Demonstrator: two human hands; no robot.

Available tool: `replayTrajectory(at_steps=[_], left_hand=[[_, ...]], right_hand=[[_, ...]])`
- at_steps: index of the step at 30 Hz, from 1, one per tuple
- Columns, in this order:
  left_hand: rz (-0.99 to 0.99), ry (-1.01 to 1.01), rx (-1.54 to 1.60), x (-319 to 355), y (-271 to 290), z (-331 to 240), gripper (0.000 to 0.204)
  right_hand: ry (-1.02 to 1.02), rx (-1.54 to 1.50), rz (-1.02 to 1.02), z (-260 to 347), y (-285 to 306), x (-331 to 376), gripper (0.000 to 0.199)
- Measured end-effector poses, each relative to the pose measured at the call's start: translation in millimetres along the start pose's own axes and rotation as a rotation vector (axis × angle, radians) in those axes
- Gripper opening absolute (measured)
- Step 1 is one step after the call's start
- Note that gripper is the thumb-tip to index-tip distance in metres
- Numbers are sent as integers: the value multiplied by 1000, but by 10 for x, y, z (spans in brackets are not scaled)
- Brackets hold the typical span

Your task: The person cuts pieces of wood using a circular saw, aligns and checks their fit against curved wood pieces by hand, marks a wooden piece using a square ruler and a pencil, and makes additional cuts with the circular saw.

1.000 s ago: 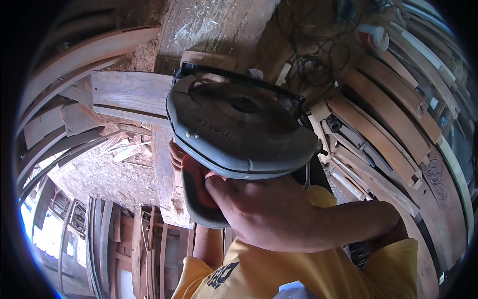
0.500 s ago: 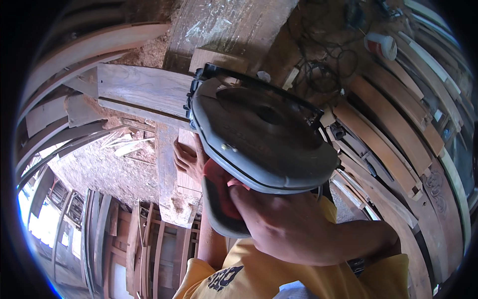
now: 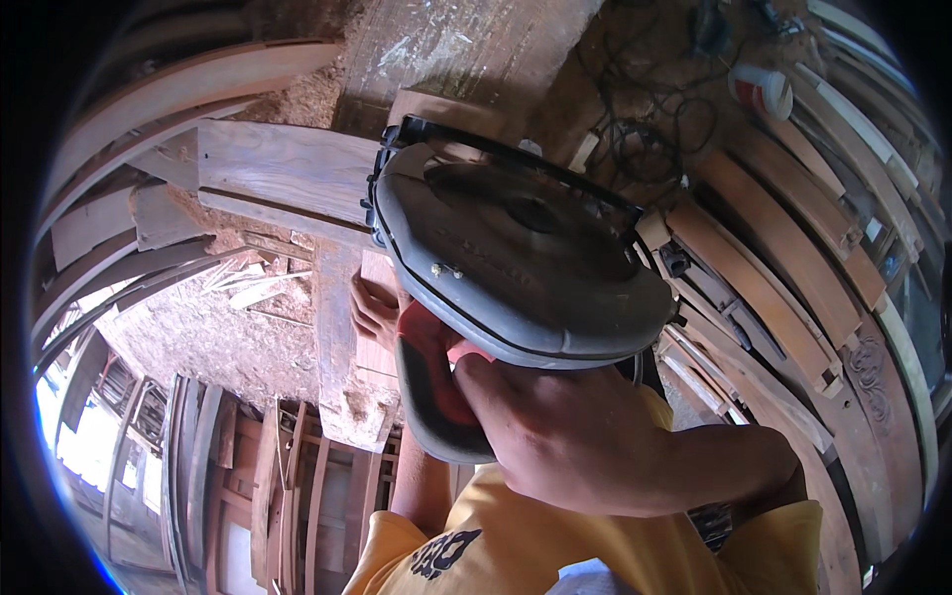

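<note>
A large power saw, apparently a circular saw [image 3: 526,288], fills the middle of the view with its rounded grey housing and black side frame. My right hand [image 3: 535,416] is closed around its grey-and-red rear handle [image 3: 424,397]. Partly hidden behind that handle, my left hand [image 3: 375,312] bends its fingers over a narrow pale wooden board [image 3: 377,367]. Left of the saw, a wide plank [image 3: 288,169] runs up to the saw's front edge. The housing hides the blade and the point where it meets the wood.
Sawdust and offcuts [image 3: 263,288] lie on the left. A weathered slab [image 3: 446,50] stretches away at the top. Curved timbers [image 3: 773,258] are stacked along the right, near a white bucket [image 3: 759,91] and a coiled dark cable [image 3: 645,139]. More boards [image 3: 258,496] stand at lower left.
The saw has shifted slightly forward and to the left, with my right hand still around its handle. My left hand stays at the pale board.
</note>
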State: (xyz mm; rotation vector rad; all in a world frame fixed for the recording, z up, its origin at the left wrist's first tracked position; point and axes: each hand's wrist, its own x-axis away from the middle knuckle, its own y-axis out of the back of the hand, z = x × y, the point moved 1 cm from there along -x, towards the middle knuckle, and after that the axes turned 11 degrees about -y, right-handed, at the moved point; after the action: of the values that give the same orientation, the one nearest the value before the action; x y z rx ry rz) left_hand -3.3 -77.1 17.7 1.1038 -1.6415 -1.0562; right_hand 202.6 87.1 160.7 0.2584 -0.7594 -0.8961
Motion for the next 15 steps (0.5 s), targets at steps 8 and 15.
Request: replayTrajectory(at_steps=[8, 15], left_hand=[[6, 10, 26, -19, 45, 9, 78], [-2, 28, 17, -108, 45, 110, 80]], right_hand=[[-5, -29, -7, 86, -79, -115, 24], [19, -17, -11, 201, -81, -247, 19]])
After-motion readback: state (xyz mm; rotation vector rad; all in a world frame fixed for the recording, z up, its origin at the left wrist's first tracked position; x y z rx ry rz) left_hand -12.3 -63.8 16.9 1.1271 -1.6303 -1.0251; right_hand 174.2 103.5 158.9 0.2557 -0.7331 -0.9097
